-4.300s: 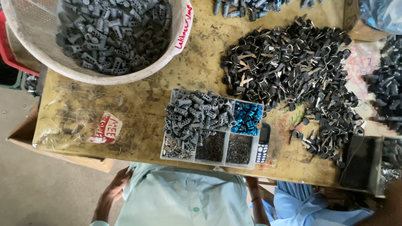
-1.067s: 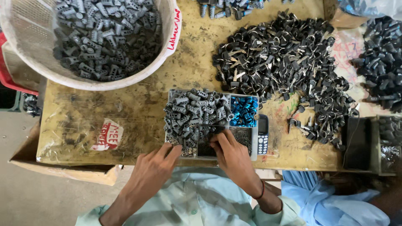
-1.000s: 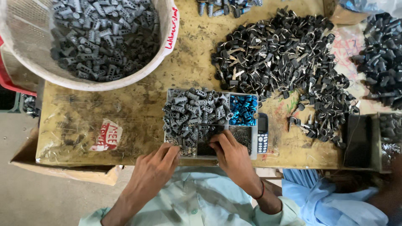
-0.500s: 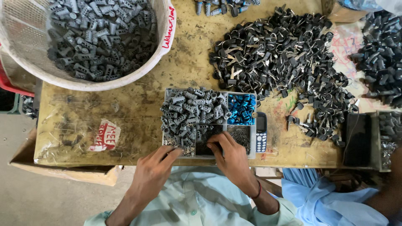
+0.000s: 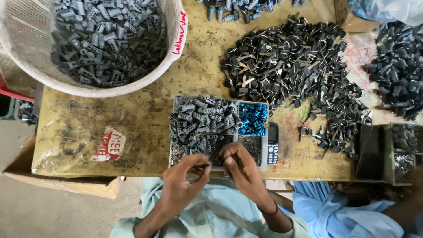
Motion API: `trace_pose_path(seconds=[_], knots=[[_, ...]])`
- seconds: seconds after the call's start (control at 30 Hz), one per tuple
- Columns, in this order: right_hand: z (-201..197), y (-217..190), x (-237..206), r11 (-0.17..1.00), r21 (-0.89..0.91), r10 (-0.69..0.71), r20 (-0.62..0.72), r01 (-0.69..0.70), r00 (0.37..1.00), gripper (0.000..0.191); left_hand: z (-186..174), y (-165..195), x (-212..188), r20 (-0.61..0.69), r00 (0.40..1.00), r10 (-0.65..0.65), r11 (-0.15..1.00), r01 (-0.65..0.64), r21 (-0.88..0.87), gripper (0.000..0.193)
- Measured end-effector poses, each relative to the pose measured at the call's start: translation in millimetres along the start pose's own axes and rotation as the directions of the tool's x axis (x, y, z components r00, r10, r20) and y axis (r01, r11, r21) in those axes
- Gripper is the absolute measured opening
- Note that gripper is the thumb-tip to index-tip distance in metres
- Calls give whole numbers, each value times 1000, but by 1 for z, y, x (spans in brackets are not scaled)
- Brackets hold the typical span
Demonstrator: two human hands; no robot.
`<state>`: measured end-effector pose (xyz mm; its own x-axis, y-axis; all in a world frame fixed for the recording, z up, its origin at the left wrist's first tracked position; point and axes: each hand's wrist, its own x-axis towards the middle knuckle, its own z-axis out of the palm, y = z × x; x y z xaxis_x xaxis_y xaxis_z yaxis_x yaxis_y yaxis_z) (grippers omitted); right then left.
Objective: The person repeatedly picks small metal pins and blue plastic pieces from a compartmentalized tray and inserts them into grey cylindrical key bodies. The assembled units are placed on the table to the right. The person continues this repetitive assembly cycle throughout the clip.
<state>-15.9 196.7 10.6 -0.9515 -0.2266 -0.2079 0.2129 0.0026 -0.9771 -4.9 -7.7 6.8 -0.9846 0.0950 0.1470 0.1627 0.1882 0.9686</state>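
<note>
Two hands over tray (image 5: 176, 132) at 6 o'clock | left hand (image 5: 183, 183) and right hand (image 5: 240, 167) pinched together on tiny part, hidden | probably light, stiff; grip by fingertips.

Matt grey metal cylinders (image 5: 200, 119) fill a plastic tray (image 5: 263, 132) on the rough, stained wooden table (image 5: 145, 114).

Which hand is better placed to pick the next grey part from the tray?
Left. The left hand sits just below the grey parts; the right hand lies nearer the dark compartments.
</note>
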Motion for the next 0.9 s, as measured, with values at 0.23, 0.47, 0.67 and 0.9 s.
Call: trace_pose_path(seconds=[0.23, 0.47, 0.67, 0.9], knots=[[5, -2, -12, 953, 301, 9, 106, -41, 994, 23, 18, 8, 10, 51, 999, -17, 950, 32, -311, 18], [14, 4, -11, 962, 269, -54, 71, 33, 996, 19, 13, 8, 14, 119, 990, -77, 905, 119, -409, 20], [6, 1, -9, 975, -52, -213, 23, 214, 977, 14, 7, 8, 15, 170, 974, -147, 947, 188, -259, 9], [-30, -34, 0, 935, -345, -43, 131, 86, 990, 15, 11, -5, 21, 272, 935, -228, 928, 293, -230, 8]])
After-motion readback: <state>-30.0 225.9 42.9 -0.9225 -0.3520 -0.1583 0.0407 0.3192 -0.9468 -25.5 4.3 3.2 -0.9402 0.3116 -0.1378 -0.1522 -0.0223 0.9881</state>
